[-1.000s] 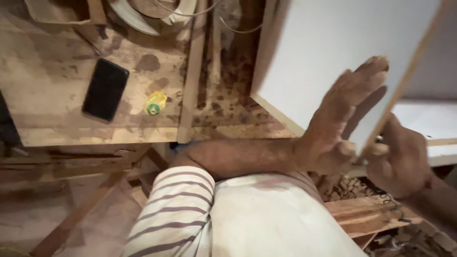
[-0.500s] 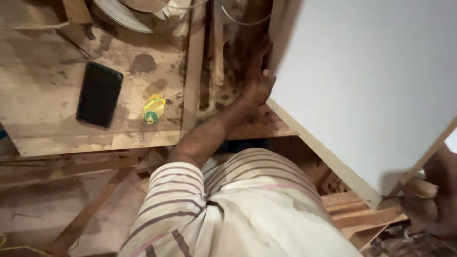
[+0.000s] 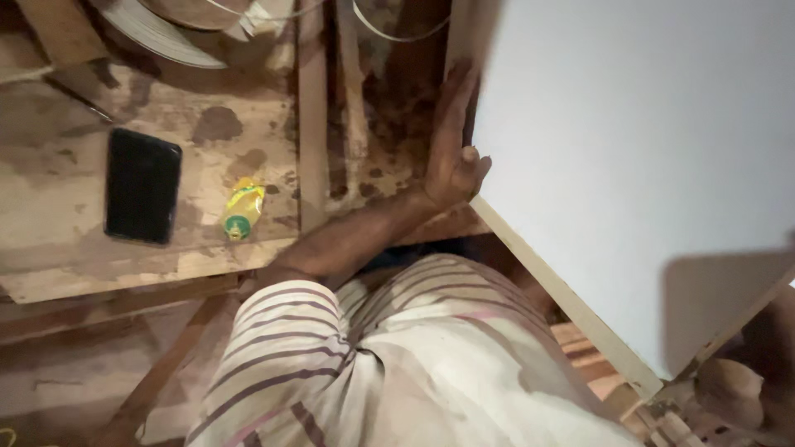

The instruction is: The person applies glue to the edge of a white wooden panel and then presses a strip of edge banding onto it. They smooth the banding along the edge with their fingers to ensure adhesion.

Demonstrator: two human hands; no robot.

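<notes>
Phone (image 3: 142, 185), black, rectangular, lying flat on the stained wooden bench (image 3: 66, 240) at far left, long axis running roughly away from the viewer. Small bottle (image 3: 242, 209), yellow with green cap, just right of the phone, lying on its side, cap end toward the viewer. Left hand (image 3: 451, 141), fingers straight and together, flat against the left edge of the white board (image 3: 629, 165), thumb hooked on its near corner. Board large, pale-edged, filling the right side, its lower edge slanting down to the right. Right hand (image 3: 733, 397), lower right corner, under the board's far corner; grip cannot be told.
</notes>
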